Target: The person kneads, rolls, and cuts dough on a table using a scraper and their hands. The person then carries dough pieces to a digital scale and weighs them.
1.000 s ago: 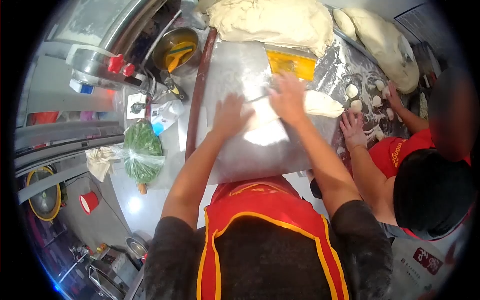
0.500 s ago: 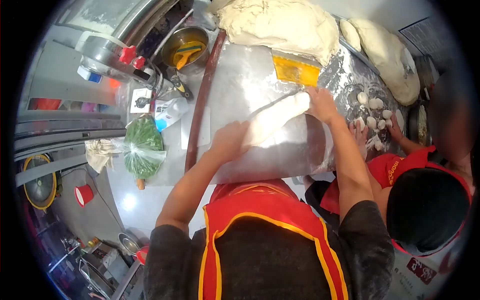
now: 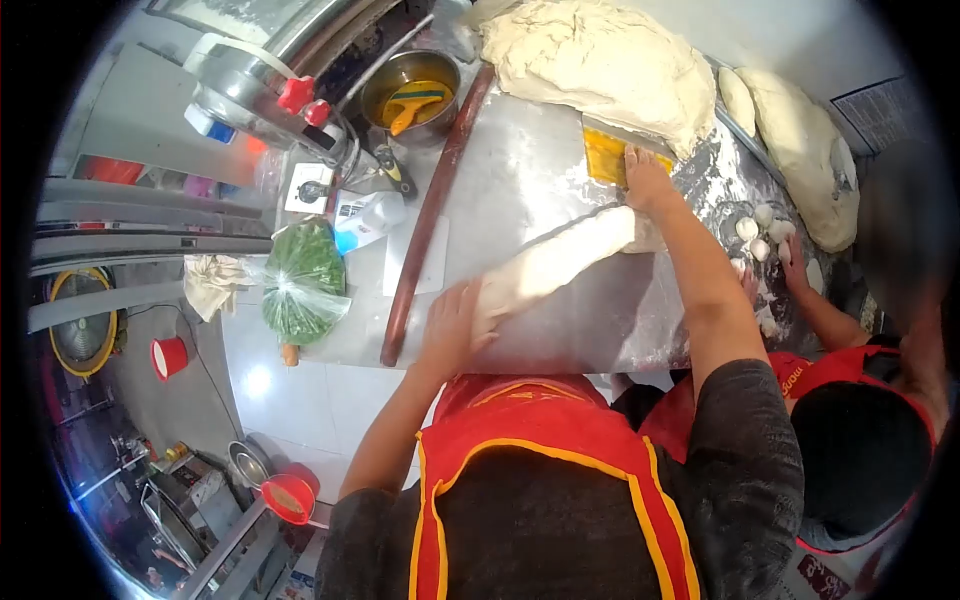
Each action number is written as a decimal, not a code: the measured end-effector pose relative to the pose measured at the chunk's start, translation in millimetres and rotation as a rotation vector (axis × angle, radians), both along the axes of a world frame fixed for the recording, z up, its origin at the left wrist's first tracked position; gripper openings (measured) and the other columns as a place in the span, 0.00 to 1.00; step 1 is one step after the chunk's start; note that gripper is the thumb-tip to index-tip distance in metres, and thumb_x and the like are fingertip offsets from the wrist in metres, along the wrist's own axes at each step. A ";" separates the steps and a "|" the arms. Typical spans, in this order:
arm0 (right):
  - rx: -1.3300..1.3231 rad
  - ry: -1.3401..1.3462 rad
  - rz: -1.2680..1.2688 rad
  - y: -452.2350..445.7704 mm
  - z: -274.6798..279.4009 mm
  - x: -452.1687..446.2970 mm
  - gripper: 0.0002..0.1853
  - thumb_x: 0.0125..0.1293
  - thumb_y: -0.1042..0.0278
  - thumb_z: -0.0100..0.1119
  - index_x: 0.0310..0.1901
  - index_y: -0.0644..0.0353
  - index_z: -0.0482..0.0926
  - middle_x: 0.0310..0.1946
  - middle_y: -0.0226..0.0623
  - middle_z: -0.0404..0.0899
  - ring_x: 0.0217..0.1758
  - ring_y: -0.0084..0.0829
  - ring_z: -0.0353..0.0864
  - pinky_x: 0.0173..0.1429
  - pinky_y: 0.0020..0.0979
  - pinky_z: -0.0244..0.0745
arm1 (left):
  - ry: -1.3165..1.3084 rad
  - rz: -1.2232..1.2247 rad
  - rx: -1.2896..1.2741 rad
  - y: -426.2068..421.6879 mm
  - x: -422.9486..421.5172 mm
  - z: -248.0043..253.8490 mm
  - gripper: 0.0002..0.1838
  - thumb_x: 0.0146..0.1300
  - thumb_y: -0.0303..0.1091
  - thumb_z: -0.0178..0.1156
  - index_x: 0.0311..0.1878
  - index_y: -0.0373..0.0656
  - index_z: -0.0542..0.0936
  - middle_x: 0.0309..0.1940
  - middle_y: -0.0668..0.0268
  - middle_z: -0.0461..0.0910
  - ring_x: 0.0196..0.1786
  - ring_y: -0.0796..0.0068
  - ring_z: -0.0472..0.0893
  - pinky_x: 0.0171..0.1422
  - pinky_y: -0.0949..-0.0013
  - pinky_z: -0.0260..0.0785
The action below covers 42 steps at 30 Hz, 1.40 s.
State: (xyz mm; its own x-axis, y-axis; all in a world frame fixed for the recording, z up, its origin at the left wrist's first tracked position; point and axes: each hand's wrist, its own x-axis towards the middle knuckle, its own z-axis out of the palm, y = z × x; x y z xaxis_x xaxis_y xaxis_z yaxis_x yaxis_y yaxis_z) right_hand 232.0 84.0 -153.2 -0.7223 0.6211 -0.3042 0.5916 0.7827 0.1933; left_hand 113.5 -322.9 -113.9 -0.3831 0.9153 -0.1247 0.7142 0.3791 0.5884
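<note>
A long pale roll of dough (image 3: 560, 258) lies slantwise across the metal worktop (image 3: 600, 335). My left hand (image 3: 453, 322) grips its near left end, fingers over the dough. Beyond the far right end, my right hand (image 3: 648, 182) has its fingers closed over the yellow dough scraper (image 3: 605, 158), which lies flat on the worktop. Just behind the scraper sits a large mound of dough (image 3: 600, 70).
A long wooden rolling pin (image 3: 436, 220) lies left of the dough roll. Behind it stands a metal bowl (image 3: 440, 128) with an orange brush (image 3: 412, 105). At right, a co-worker's hand (image 3: 797, 268) is among small dough balls (image 3: 747, 229). A bag of greens (image 3: 305, 280) sits left.
My right hand has left the dough roll's far end and moved up onto the scraper. My left hand stays at the near end. The whole view has shifted slightly.
</note>
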 end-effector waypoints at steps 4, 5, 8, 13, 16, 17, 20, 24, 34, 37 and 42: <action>0.127 0.182 0.086 10.4 6.1 1.3 0.23 0.60 0.71 0.50 0.58 0.64 0.67 0.51 0.55 0.75 0.55 0.47 0.76 0.56 0.41 0.73 | 0.029 0.000 0.084 -0.8 0.7 -3.4 0.48 0.44 0.37 0.73 0.68 0.41 0.60 0.59 0.51 0.67 0.61 0.48 0.67 0.65 0.53 0.60; 0.097 0.184 0.047 16.1 18.8 -0.2 0.19 0.60 0.71 0.49 0.54 0.64 0.68 0.46 0.54 0.78 0.50 0.46 0.79 0.52 0.41 0.76 | 0.033 -0.008 0.095 -1.1 -0.2 -3.4 0.46 0.46 0.38 0.72 0.68 0.41 0.60 0.59 0.51 0.67 0.61 0.48 0.67 0.65 0.53 0.60; 0.112 0.195 0.009 7.8 73.8 -12.7 0.13 0.62 0.69 0.49 0.47 0.63 0.70 0.34 0.51 0.81 0.40 0.47 0.83 0.42 0.44 0.78 | 0.033 -0.077 0.086 -3.7 -10.9 -16.8 0.42 0.53 0.44 0.67 0.67 0.37 0.61 0.61 0.49 0.67 0.62 0.46 0.66 0.66 0.53 0.59; -0.068 0.502 -0.114 -65.1 162.2 -9.2 0.12 0.64 0.66 0.53 0.45 0.63 0.69 0.29 0.54 0.80 0.35 0.53 0.81 0.40 0.48 0.75 | -0.060 0.058 0.085 12.0 -39.1 -2.9 0.41 0.59 0.51 0.62 0.67 0.32 0.60 0.63 0.45 0.65 0.65 0.46 0.65 0.69 0.55 0.56; -0.204 0.581 -0.127 -99.6 154.0 9.5 0.15 0.64 0.66 0.54 0.48 0.63 0.67 0.29 0.57 0.79 0.35 0.57 0.80 0.40 0.49 0.73 | -0.016 0.000 0.137 17.2 -43.0 -16.3 0.44 0.55 0.51 0.65 0.66 0.31 0.60 0.62 0.44 0.66 0.65 0.47 0.65 0.69 0.56 0.56; -0.217 0.548 -0.130 -112.5 144.8 15.9 0.16 0.64 0.66 0.54 0.50 0.63 0.66 0.30 0.57 0.79 0.35 0.57 0.80 0.40 0.49 0.73 | -0.007 -0.110 0.105 13.6 -42.1 -27.3 0.45 0.54 0.51 0.66 0.66 0.32 0.61 0.62 0.44 0.66 0.64 0.47 0.66 0.69 0.55 0.57; -0.295 0.606 -0.185 -159.8 144.9 30.5 0.22 0.64 0.66 0.54 0.59 0.60 0.62 0.31 0.58 0.79 0.36 0.58 0.79 0.40 0.50 0.72 | -0.054 -0.173 0.058 -0.9 -34.0 -20.6 0.47 0.48 0.49 0.71 0.65 0.32 0.61 0.58 0.45 0.69 0.62 0.47 0.68 0.67 0.55 0.58; -0.298 0.706 -0.179 -208.5 138.2 38.7 0.30 0.65 0.67 0.53 0.67 0.55 0.56 0.31 0.58 0.79 0.34 0.58 0.79 0.40 0.50 0.72 | -0.019 -0.063 0.146 -22.1 -25.2 -25.2 0.49 0.44 0.46 0.73 0.65 0.32 0.61 0.53 0.46 0.72 0.57 0.47 0.70 0.62 0.54 0.62; -0.296 0.495 -0.155 -276.2 135.4 24.0 0.38 0.61 0.70 0.54 0.72 0.56 0.49 0.27 0.54 0.80 0.28 0.54 0.80 0.35 0.48 0.74 | -0.015 -0.099 0.170 -26.3 -25.2 -44.0 0.41 0.49 0.45 0.70 0.62 0.32 0.65 0.48 0.46 0.75 0.50 0.47 0.73 0.56 0.54 0.65; -0.297 0.459 -0.130 -276.9 126.9 21.1 0.40 0.60 0.71 0.54 0.72 0.56 0.47 0.28 0.54 0.80 0.29 0.54 0.80 0.35 0.48 0.74 | -0.268 -0.048 -0.001 -27.8 -43.3 -45.8 0.35 0.55 0.44 0.65 0.61 0.32 0.68 0.47 0.47 0.77 0.50 0.50 0.76 0.55 0.57 0.67; -0.348 0.547 -0.072 -277.9 118.5 32.1 0.40 0.63 0.70 0.53 0.74 0.53 0.43 0.27 0.57 0.79 0.29 0.56 0.79 0.35 0.49 0.73 | -0.576 0.213 0.105 -72.2 -56.2 -44.1 0.29 0.62 0.42 0.61 0.62 0.36 0.69 0.53 0.49 0.76 0.55 0.59 0.78 0.57 0.65 0.69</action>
